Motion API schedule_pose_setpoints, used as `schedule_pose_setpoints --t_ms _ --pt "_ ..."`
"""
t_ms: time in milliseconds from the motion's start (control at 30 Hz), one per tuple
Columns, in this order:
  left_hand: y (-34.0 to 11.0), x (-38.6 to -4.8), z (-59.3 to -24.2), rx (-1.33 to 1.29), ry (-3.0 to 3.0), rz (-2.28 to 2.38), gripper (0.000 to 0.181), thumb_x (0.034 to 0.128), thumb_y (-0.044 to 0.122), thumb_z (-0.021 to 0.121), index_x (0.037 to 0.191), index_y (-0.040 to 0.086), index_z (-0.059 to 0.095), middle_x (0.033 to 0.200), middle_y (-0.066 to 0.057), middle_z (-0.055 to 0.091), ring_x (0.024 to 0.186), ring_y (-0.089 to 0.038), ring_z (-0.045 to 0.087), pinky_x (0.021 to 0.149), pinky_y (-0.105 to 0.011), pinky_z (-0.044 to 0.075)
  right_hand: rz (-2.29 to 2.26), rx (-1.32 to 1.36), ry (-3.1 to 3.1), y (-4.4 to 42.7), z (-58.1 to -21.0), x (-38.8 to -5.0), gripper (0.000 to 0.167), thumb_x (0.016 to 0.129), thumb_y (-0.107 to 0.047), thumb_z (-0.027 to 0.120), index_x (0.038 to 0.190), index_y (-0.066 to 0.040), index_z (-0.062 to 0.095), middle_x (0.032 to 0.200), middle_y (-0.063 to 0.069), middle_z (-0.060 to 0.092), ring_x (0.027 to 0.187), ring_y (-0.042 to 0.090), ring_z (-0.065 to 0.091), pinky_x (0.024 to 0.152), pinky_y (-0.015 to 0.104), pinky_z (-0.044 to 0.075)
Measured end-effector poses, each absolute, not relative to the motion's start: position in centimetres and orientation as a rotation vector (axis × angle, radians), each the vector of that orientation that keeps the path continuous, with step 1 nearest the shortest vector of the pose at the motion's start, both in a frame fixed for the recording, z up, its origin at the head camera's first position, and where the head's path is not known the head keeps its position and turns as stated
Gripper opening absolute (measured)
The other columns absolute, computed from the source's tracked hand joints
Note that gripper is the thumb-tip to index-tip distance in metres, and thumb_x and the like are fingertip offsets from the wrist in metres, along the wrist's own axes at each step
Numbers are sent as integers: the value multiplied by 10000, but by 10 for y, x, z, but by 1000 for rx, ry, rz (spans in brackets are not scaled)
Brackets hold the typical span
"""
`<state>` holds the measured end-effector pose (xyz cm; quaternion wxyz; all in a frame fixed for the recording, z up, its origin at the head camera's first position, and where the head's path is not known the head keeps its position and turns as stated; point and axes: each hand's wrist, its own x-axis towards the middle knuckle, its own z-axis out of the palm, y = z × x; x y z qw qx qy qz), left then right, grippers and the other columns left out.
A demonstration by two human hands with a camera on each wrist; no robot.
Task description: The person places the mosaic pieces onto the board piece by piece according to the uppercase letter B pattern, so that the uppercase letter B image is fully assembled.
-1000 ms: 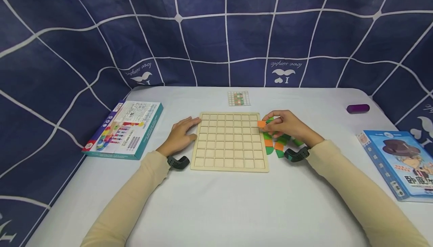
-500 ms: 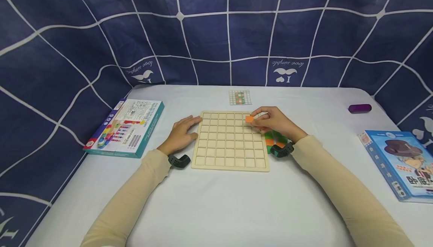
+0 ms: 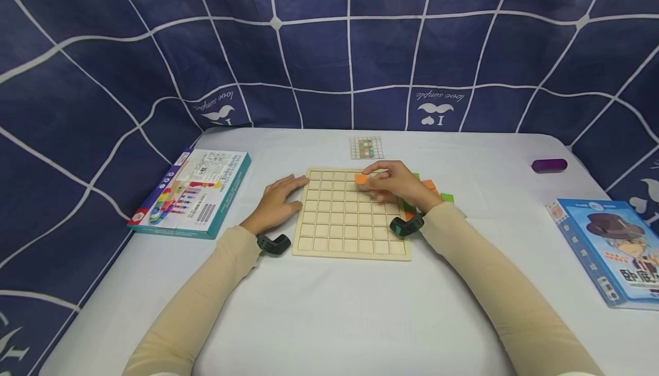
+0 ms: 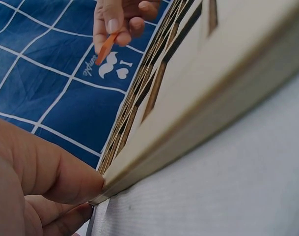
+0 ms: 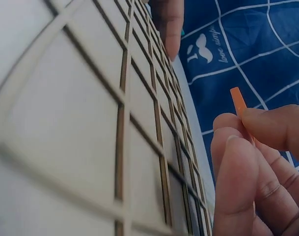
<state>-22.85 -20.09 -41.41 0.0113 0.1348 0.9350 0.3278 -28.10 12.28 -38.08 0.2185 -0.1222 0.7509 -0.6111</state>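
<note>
The right hand [image 3: 395, 183] pinches an orange tile [image 3: 361, 179] above the grid board's [image 3: 343, 217] far cells, apparently keeping one end free; the left hand's [image 3: 278, 203] relaxed grip touches the left edge, seemingly for steadiness.

Navy cloth [image 3: 309, 55] hung as backdrop behind the desk, wrapping round its left and right sides. White lines cross it in a large grid, the level ones wavy, the fabric slightly creased. Small pale diamonds [image 3: 276, 23] at some crossings. Low on the far side, upside-down white lettering [image 3: 440, 97], "love simple", beside a moustache print [image 3: 435, 108] and a small heart [image 3: 427, 120]; similar print further left. Desk [image 3: 329, 313]: white top, far right corner rounded. Light even, shadows soft; the wrist views look dimmer.
</note>
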Motion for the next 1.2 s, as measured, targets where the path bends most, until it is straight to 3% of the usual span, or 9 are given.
schedule_pose_setpoints --t_ms 300,800,1200 --pt "-200 -229 -414 412 2921 998 671 945 115 593 1604 24 501 1704 -120 435 1641 -341 243 1320 -556 121 -1755 -319 2043 101 -384 -287 410 1021 13 697 1414 73 595 858 50 774 689 105 693 590 206 588" --pt "-200 -230 -414 395 2914 987 675 954 123 603 1615 44 493 1709 -100 432 1646 -324 232 1325 -543 107 -1789 -360 2023 79 -391 -292 340 1039 -3 677 1368 60 618 914 77 767 642 108 658 577 195 576" --pt "-201 -229 -414 408 2918 998 663 957 108 603 1607 30 498 1703 -117 436 1641 -343 242 1322 -560 109 -1673 -408 2186 74 -400 -293 341 1005 -24 741 1331 61 687 879 16 624 608 95 567 569 188 547"
